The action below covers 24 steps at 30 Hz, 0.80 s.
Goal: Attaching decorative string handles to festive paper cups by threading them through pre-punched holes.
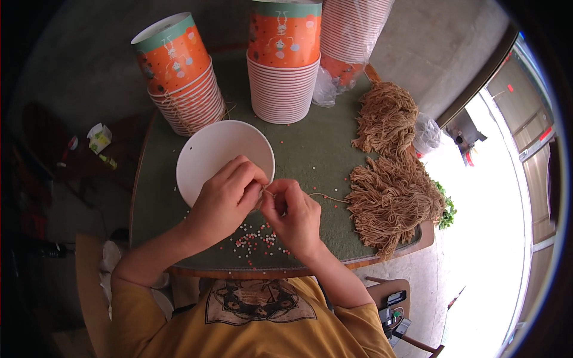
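- Pinching tan twine (327,196) between the fingertips of both hands, left hand (230,191) and right hand (298,222) close together at the right rim of an upright white paper bucket (218,143).
- Trailing rightward, toward tan yarn skeins (394,197) on the green-covered counter (307,152).
- Scattered below, among pink and white beads (256,241).

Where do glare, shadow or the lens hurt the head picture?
Head view, right: ground blown out white; head view, left: small box in deep shadow; head view, rim: curved black border; head view, centre: white bowl and scattered beads readable.

Cups (283,86) behind bowl (206,149), cord bundles (391,200) right
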Tool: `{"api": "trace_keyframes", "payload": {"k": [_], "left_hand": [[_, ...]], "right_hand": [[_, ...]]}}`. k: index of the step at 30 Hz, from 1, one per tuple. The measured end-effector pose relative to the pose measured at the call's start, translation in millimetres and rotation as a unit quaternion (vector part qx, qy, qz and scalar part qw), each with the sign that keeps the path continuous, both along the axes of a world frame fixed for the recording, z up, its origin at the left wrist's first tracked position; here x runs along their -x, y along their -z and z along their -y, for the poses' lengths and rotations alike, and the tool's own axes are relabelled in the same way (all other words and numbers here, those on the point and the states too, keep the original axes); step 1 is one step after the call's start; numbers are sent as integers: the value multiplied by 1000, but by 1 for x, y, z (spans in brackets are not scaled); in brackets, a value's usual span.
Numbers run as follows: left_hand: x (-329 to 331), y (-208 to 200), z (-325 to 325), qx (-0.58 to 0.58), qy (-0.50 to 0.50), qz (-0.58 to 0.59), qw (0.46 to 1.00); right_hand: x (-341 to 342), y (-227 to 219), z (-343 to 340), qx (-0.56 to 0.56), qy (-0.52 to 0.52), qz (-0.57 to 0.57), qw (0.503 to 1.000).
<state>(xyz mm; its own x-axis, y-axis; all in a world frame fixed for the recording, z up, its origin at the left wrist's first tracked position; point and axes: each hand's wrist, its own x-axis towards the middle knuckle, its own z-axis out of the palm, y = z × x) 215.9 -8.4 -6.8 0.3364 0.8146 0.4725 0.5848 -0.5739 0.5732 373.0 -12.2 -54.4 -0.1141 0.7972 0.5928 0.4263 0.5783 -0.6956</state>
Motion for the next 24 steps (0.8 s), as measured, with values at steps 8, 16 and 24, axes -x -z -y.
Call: {"api": "trace_keyframes", "payload": {"k": [8,16,24], "left_hand": [[1,2,-4,106,13,109,988],[4,-1,-6,243,44,206,947],[7,2,-9,282,48,234,929]], "right_hand": [[1,2,-3,-25,-8,-19,999],[0,-1,-4,135,-47,-143,979],[-1,0,-6,248,-104,-268,925]]}}
